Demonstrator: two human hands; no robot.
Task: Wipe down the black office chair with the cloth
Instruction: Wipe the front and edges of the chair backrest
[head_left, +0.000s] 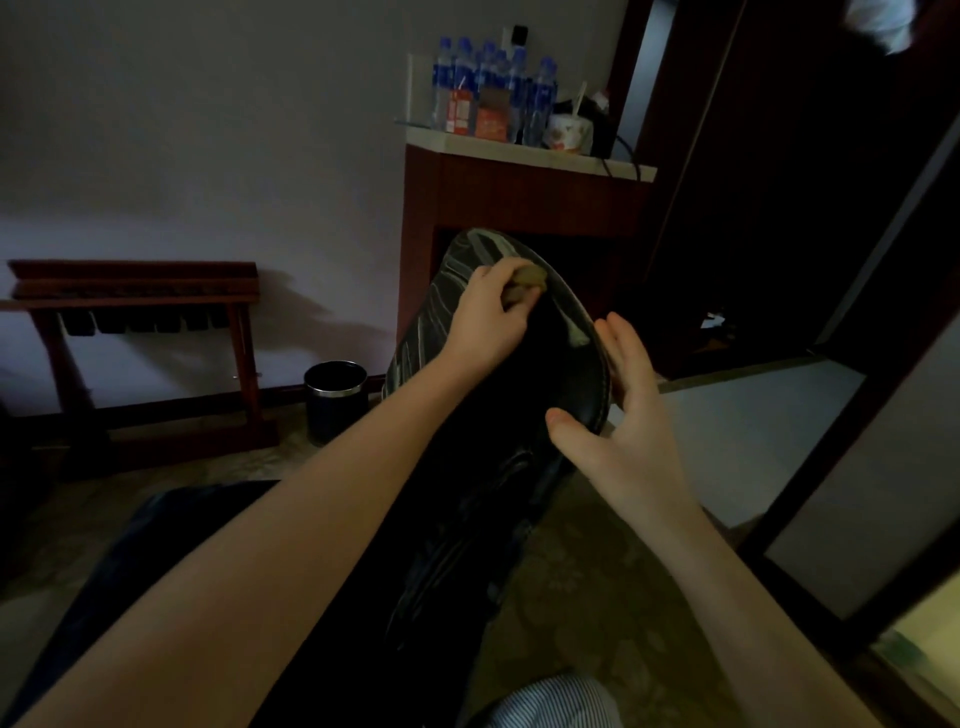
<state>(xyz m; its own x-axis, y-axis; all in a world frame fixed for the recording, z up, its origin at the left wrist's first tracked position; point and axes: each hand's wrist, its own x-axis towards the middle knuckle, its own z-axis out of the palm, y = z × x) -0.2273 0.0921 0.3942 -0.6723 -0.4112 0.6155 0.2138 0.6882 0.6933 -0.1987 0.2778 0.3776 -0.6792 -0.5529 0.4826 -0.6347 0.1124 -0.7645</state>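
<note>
The black office chair (519, 395) wears a smooth, leather-like skin with a soft gloss, streaked pale near its top and edged by a stitched seam. The cloth (527, 283), bunched in the left hand (488, 317), looks matt, soft and tan. The cabinet (519, 197) and the low rack (135, 286) are reddish-brown wood with a slight sheen; the countertop (498, 148) is pale and smooth. The bottles (488, 78) are clear plastic. The dark bin (335, 402) has a shiny metal rim. The carpet (597, 597) is matt and patterned.
</note>
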